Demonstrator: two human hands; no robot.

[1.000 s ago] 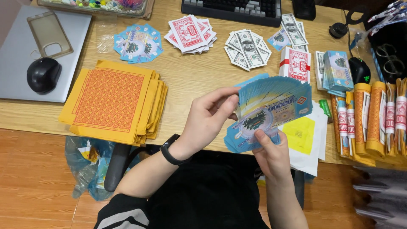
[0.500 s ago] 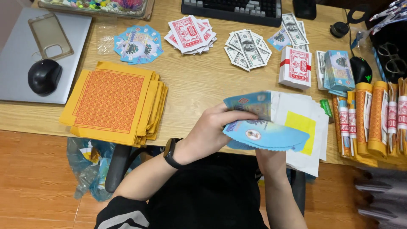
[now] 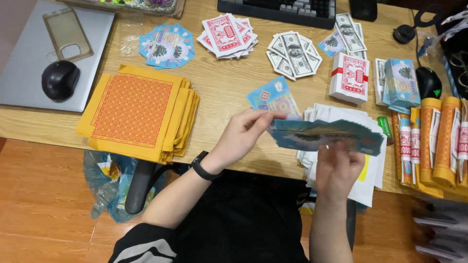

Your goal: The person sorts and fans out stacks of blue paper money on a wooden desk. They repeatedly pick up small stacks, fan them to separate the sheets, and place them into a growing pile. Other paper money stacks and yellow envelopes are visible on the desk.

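Observation:
My right hand (image 3: 339, 168) holds a fanned stack of blue paper notes (image 3: 326, 135) from below, nearly flat above the desk's front edge. My left hand (image 3: 243, 134), a black band on its wrist, pinches the left end of that fan. One blue note (image 3: 273, 97) sticks up behind my left fingers. Under the fan lies a pile of white and yellow sheets (image 3: 370, 170).
On the wooden desk (image 3: 219, 92) lie a stack of orange-yellow printed squares (image 3: 136, 112), fans of blue notes (image 3: 165, 45), red notes (image 3: 228, 35) and grey-green notes (image 3: 292, 54), a bundled red pack (image 3: 348, 77), a bundled blue pack (image 3: 402, 83), orange rolls (image 3: 438, 141), a laptop with mouse (image 3: 59, 80) and a keyboard (image 3: 278, 7).
The blue fan has tipped from upright and facing me to nearly flat. Both hands have lowered slightly with it, and my left hand now grips its left end.

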